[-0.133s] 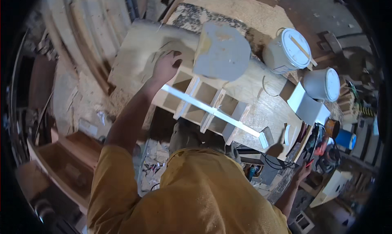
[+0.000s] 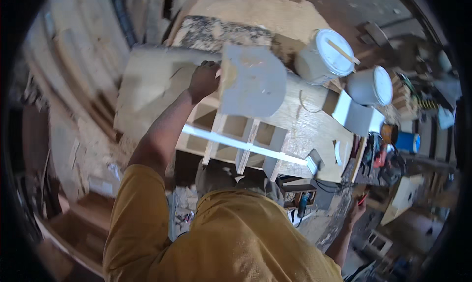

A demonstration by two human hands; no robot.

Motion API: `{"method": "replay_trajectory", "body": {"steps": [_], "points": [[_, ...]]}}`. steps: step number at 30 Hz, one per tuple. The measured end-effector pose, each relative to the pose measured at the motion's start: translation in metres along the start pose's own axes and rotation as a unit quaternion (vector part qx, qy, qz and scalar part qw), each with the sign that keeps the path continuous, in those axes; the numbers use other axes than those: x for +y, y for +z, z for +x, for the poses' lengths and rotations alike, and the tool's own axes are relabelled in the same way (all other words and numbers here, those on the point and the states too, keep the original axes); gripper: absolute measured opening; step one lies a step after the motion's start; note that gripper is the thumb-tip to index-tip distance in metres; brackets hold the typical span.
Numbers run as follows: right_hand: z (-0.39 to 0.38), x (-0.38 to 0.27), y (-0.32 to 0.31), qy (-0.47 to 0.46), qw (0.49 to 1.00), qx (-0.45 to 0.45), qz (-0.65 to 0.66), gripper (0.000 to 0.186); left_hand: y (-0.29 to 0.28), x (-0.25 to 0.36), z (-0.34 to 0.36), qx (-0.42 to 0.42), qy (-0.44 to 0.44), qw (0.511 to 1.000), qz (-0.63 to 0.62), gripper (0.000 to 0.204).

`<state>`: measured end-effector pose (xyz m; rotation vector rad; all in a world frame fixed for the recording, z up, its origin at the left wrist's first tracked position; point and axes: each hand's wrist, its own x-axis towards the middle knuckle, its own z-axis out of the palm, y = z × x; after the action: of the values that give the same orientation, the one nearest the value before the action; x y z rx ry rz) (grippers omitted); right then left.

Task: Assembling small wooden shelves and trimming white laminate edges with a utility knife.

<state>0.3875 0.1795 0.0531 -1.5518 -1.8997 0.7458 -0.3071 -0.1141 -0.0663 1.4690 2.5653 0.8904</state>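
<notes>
My left hand [image 2: 204, 79] is closed at the left edge of a grey board with a rounded end [image 2: 253, 80], its fingertips partly hidden. The board rises over a pale wooden frame divided into compartments [image 2: 250, 139]. A long white strip [image 2: 228, 140] lies across the frame's dividers. Low on the right, away from the bench, my right hand [image 2: 356, 212] is closed round a slim red object [image 2: 362, 200], too small to make out fully.
A plywood sheet [image 2: 142, 92] lies under the frame. Two white lidded buckets [image 2: 319, 60] stand at the far right, a wooden stick on one lid. Beyond the sheet's right end are tools and a blue can [image 2: 407, 141]. Long planks [image 2: 83, 60] lean at the left; a wooden drawer [image 2: 78, 228] sits lower left.
My left hand has gone from spread fingers beside the grey board to closed at its edge. The whole view has turned and shifted slightly. My right hand still holds the red object.
</notes>
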Motion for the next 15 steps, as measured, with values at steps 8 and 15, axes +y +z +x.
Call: {"method": "replay_trajectory", "body": {"steps": [8,15], "points": [[-0.207,-0.013,-0.053,0.167,0.974,0.126,-0.081,0.013,0.050,-0.046,0.066,-0.002,0.207,0.975,-0.081,0.028],[-0.275,-0.024,-0.044,0.242,0.955,0.149,-0.089,0.018,0.060,-0.008,0.081,-0.091,0.300,0.947,-0.068,0.027]]}}
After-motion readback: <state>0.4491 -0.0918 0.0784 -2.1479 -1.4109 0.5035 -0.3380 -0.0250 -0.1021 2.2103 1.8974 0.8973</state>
